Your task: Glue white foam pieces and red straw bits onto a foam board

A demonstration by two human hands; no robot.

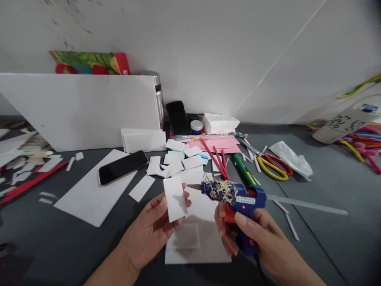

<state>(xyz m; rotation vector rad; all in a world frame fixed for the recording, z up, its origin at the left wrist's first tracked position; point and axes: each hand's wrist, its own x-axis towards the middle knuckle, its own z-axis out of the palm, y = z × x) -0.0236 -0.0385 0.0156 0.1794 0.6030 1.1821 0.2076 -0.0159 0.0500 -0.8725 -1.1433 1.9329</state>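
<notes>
Between the fingers and thumb of my left hand (151,226) is a small white foam-board rectangle (175,200), held upright. My right hand (264,238) grips a blue hot glue gun (250,198), fingers around its handle near the orange trigger. Dried glue strands cover the gun's front, its red light is lit, and a clear glue stick (309,205) sticks out of the back. The nozzle points left, close to the upper right edge of the piece; whether they touch I cannot tell. Below both hands lies a larger white sheet (205,254).
Several white cut pieces (175,169) lie beyond my hands. A phone (123,167) rests on white board at left. Scissors (272,167), a green cutter (242,169) and red sticks (218,161) lie right of centre. A large white board (89,111) stands behind, beside a steel bottle (160,99).
</notes>
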